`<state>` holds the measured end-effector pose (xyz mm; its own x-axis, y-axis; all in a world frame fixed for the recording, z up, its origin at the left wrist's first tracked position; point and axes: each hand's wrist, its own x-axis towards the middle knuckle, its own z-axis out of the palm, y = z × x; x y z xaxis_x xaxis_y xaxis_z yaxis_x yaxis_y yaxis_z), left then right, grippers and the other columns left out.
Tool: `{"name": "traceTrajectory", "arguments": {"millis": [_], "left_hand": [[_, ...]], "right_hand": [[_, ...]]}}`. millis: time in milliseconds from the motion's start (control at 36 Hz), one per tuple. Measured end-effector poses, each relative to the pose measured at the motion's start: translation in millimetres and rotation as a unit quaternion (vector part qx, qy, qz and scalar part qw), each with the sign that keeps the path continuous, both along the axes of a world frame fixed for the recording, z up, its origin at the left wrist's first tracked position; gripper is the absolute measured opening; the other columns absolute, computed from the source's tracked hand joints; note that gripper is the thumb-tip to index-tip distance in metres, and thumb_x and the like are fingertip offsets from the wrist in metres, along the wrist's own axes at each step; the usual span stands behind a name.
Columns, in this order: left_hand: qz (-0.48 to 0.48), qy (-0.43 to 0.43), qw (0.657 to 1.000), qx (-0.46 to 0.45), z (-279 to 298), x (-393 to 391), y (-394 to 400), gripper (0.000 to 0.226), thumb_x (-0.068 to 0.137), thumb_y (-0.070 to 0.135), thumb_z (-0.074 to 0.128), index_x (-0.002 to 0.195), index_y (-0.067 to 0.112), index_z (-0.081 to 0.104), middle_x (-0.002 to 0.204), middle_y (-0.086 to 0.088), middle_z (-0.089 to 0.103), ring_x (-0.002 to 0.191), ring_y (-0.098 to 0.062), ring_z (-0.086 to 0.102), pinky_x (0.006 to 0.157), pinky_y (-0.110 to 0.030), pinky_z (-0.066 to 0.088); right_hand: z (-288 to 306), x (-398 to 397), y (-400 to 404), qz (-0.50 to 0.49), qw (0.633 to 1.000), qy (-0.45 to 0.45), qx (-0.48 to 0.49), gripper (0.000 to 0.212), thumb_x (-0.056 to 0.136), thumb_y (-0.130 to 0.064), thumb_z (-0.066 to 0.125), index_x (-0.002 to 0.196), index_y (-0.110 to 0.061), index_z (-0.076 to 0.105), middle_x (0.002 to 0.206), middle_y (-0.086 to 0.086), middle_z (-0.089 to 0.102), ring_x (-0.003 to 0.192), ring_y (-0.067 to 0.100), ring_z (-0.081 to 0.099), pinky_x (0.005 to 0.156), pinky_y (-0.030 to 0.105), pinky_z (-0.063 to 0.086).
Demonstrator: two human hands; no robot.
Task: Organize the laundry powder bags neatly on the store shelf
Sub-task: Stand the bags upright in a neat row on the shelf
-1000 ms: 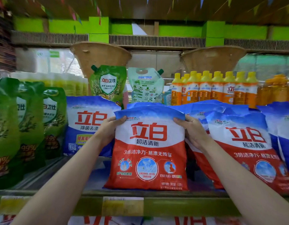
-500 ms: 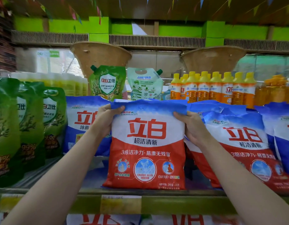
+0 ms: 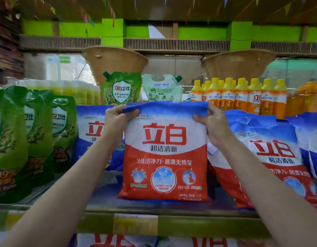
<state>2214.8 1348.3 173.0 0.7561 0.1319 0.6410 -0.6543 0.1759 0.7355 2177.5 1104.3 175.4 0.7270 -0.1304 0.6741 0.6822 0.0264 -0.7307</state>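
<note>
A red, white and blue laundry powder bag point(image 3: 164, 157) stands upright on the store shelf point(image 3: 198, 221), its bottom edge near the shelf's front lip. My left hand point(image 3: 116, 120) pinches its top left corner and my right hand point(image 3: 213, 123) grips its top right corner. Right of it, more red and blue powder bags point(image 3: 271, 154) lean back in a slanted row. Behind my left forearm stands a blue and white powder bag point(image 3: 93, 132), partly hidden.
Green refill pouches point(image 3: 34, 136) fill the shelf's left end. Behind the bags stand two spouted pouches point(image 3: 122, 88), yellow-capped orange bottles point(image 3: 243, 95) and two woven baskets point(image 3: 114, 61). More powder bags point(image 3: 154, 241) show on the shelf below.
Both hands slid up from the bag's sides to its top corners and pulled the bag taller and more upright. The view moved in closer.
</note>
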Motion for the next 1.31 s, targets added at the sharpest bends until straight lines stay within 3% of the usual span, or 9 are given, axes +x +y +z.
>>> {"name": "traceTrajectory", "arguments": {"millis": [111, 250, 389, 556, 833, 917, 1028, 1139, 1306], "left_hand": [[0.04, -0.065, 0.997, -0.019, 12, -9, -3, 0.021, 0.081, -0.004, 0.066, 0.082, 0.018, 0.066, 0.059, 0.016, 0.068, 0.056, -0.001, 0.064, 0.057, -0.024, 0.056], [0.038, -0.032, 0.999, 0.013, 5, -2, 0, 0.046, 0.08, -0.001, 0.069, 0.113, 0.028, 0.054, 0.077, -0.001, 0.064, 0.076, -0.016, 0.067, 0.067, -0.032, 0.059], [0.003, 0.077, 0.997, 0.004, -3, 33, -13, 0.017, 0.079, -0.004, 0.068, 0.083, 0.012, 0.065, 0.081, -0.008, 0.067, 0.055, -0.01, 0.067, 0.064, -0.031, 0.053], [0.098, 0.145, 0.981, 0.082, -13, 80, -19, 0.038, 0.075, 0.004, 0.075, 0.11, -0.005, 0.062, 0.099, -0.023, 0.065, 0.084, -0.032, 0.064, 0.065, -0.028, 0.048], [0.206, 0.104, 0.935, 0.268, -13, 81, -26, 0.013, 0.091, 0.014, 0.059, 0.099, 0.01, 0.051, 0.095, -0.009, 0.053, 0.09, -0.024, 0.052, 0.08, -0.038, 0.044], [0.18, 0.113, 0.932, 0.293, -12, 82, -25, 0.013, 0.094, 0.016, 0.054, 0.099, 0.006, 0.048, 0.104, -0.016, 0.055, 0.101, -0.032, 0.055, 0.078, -0.038, 0.042], [0.152, 0.133, 0.917, 0.344, -2, 78, -24, 0.028, 0.098, 0.015, 0.047, 0.076, 0.027, 0.033, 0.131, -0.019, 0.048, 0.118, -0.031, 0.047, 0.092, -0.036, 0.04], [0.144, 0.128, 0.921, 0.339, -2, 81, -25, 0.007, 0.097, 0.015, 0.046, 0.096, 0.019, 0.042, 0.124, -0.015, 0.049, 0.121, -0.032, 0.045, 0.096, -0.037, 0.04], [0.048, 0.095, 0.977, 0.183, -11, 76, -23, 0.015, 0.096, 0.015, 0.051, 0.111, 0.019, 0.049, 0.112, -0.004, 0.05, 0.096, -0.023, 0.055, 0.085, -0.04, 0.049]], "right_hand": [[22, 0, 3, 0.024, 0.998, -0.029, 0.041, 0.047, 0.084, 0.01, 0.057, 0.112, -0.028, 0.054, 0.107, 0.01, 0.065, 0.079, 0.019, 0.07, 0.061, 0.032, 0.059], [10, 16, -5, -0.01, 0.999, 0.031, 0.022, 0.026, 0.083, 0.011, 0.057, 0.097, -0.01, 0.062, 0.068, -0.007, 0.073, 0.059, 0.007, 0.069, 0.054, 0.022, 0.054], [-10, 45, -7, -0.011, 0.995, 0.083, 0.058, 0.027, 0.085, 0.013, 0.054, 0.105, -0.004, 0.059, 0.061, -0.008, 0.071, 0.054, 0.009, 0.067, 0.053, 0.023, 0.056], [-27, 81, -13, -0.05, 0.99, 0.133, -0.012, 0.023, 0.087, 0.009, 0.054, 0.1, -0.01, 0.058, 0.072, 0.001, 0.067, 0.055, 0.007, 0.064, 0.057, 0.022, 0.053], [-28, 114, -10, -0.179, 0.968, 0.143, -0.101, 0.008, 0.086, -0.011, 0.062, 0.087, -0.019, 0.061, 0.11, 0.018, 0.061, 0.104, 0.038, 0.06, 0.09, 0.053, 0.049], [-23, 117, -15, -0.221, 0.951, 0.165, -0.137, 0.033, 0.087, -0.025, 0.064, 0.115, -0.007, 0.063, 0.123, 0.005, 0.041, 0.123, 0.035, 0.048, 0.098, 0.052, 0.045], [-9, 110, -14, -0.209, 0.93, 0.211, -0.215, 0.033, 0.091, -0.021, 0.057, 0.121, -0.006, 0.059, 0.123, 0.013, 0.057, 0.113, 0.033, 0.057, 0.096, 0.045, 0.048], [-4, 104, -18, -0.25, 0.883, 0.218, -0.331, 0.048, 0.095, -0.036, 0.051, 0.136, -0.011, 0.046, 0.139, 0.013, 0.049, 0.125, 0.032, 0.048, 0.104, 0.045, 0.042], [-18, 85, -30, -0.05, 0.977, 0.171, -0.114, 0.036, 0.094, -0.024, 0.056, 0.126, -0.007, 0.053, 0.122, 0.012, 0.061, 0.11, 0.031, 0.06, 0.096, 0.049, 0.049]]}}
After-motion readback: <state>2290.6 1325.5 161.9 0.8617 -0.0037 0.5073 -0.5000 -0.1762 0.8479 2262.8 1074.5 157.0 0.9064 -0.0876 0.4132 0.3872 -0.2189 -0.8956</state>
